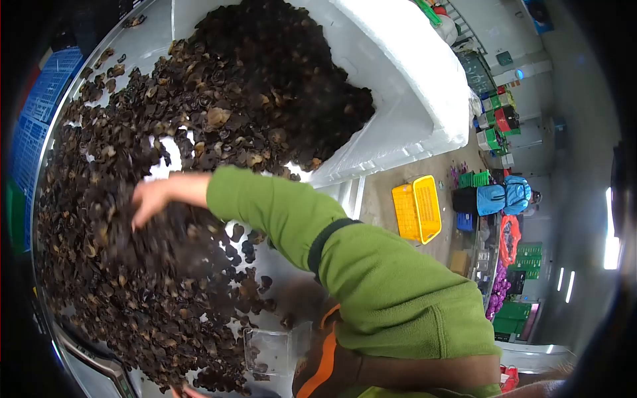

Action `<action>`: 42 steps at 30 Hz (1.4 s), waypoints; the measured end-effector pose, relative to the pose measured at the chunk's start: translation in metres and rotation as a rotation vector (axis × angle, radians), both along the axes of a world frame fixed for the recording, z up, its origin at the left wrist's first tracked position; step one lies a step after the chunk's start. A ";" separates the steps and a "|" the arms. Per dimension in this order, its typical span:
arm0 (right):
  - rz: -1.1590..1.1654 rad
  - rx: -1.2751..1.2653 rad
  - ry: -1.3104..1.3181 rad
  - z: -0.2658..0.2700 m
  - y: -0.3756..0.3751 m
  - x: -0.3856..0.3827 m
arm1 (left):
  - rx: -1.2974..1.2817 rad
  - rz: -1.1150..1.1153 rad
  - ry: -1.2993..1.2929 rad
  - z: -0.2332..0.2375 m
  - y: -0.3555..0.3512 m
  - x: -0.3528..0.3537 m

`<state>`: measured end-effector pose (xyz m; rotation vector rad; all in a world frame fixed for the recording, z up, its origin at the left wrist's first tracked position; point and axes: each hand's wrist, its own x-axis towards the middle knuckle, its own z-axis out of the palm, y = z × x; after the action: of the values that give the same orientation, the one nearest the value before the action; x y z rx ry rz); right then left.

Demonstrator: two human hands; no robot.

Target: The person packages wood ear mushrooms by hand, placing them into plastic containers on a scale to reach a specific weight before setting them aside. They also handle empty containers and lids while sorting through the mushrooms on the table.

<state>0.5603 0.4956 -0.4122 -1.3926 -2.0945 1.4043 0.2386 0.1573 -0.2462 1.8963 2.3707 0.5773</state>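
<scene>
Dark brown, curled pieces that look like dried wood ear mushrooms [133,325] cover a pale metal table. My right hand [156,198], in a green sleeve, reaches over the middle of them with its fingers stretched and blurred by motion. Blurred mushroom pieces surround its fingertips. At the bottom edge only a few fingertips of my left hand [187,393] show, beside the lower end of the spread; the rest is cut off. A white foam box [424,79] lies at the top, with a dark heap of mushrooms inside and at its mouth.
A clear plastic container [269,350] sits near my brown apron [318,361]. A metal rim [41,166] bounds the table at left, with blue crates [40,119] beyond it. On the floor at right stands a yellow basket [418,209]; a person in blue [497,198] is farther off.
</scene>
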 end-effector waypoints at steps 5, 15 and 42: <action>0.603 0.021 -0.144 0.081 -0.093 -0.026 | -0.217 -0.138 0.091 -0.108 0.056 0.014; -0.910 0.702 -0.729 0.074 0.066 0.244 | 0.213 -0.163 0.361 -0.177 0.056 0.022; -1.041 0.946 -0.341 0.057 0.058 0.244 | 0.129 -0.121 0.309 -0.176 0.057 0.025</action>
<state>0.8040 0.5536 -0.3549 -1.8066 -1.3558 -0.2161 0.2637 0.2146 -0.4225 2.3190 2.4196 0.4666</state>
